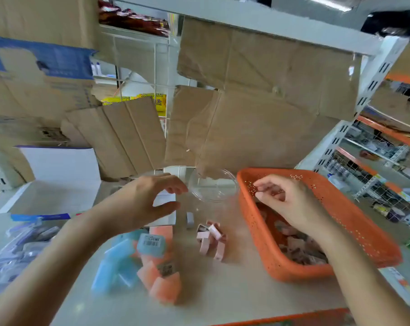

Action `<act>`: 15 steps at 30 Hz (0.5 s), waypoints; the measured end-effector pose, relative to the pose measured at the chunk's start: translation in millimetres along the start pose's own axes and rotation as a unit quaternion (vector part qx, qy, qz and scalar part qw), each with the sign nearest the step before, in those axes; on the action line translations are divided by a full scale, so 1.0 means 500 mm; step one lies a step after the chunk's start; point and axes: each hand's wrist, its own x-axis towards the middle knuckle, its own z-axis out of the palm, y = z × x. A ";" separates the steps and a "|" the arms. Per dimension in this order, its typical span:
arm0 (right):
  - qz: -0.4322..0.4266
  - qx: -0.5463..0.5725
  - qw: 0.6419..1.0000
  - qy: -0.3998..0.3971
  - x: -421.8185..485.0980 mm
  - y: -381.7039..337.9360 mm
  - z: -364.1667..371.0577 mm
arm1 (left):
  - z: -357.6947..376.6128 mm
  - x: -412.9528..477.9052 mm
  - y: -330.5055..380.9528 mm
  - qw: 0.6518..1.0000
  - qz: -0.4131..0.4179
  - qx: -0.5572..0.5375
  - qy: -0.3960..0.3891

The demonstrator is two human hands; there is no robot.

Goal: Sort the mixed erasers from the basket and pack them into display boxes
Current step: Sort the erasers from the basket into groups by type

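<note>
At middle right of the frame, orange perforated basket (364, 222) on the white table (234, 297), with a heap of mixed erasers (300, 250) in its nearer end, mostly pinkish and too blurred to sort by kind. Above the basket's far end, right hand (286, 203), fingers curled inward, thumb and forefinger tips close together; impossible to tell whether pinching anything. Left of centre, left hand (149, 201), spread in an open C, thumb below and fingers above, gripping nothing, hovering over a white box (166, 198) blurred at its edges. Between the two hands, just beside the basket's far corner, a clear round plastic tub (213, 187). Below it, near centre, a small pile of pale pink erasers (211, 241) on the table, apart from the basket. Lower left of centre, blue erasers (121, 257) heaped against salmon-orange erasers (162, 283), one blue piece with a barcode label (151, 243) facing up. At far lower left, clear plastic packets (18, 250). Across the upper half, flattened cardboard sheets (258, 109) against white shelving (246, 22).
</note>
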 end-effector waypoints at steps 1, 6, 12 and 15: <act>0.004 -0.003 1.000 0.001 0.007 0.024 -0.020 | 0.016 0.023 0.013 1.000 0.005 -0.003 0.003; 0.024 -0.037 0.999 0.004 0.033 0.144 -0.100 | 0.095 0.146 0.081 0.999 0.050 -0.005 -0.002; 0.045 -0.116 0.989 -0.079 0.053 0.261 -0.149 | 0.203 0.263 0.146 0.995 0.079 0.038 -0.046; 0.034 -0.135 0.983 -0.124 0.057 0.298 -0.163 | 0.258 0.302 0.173 0.992 0.059 0.060 -0.090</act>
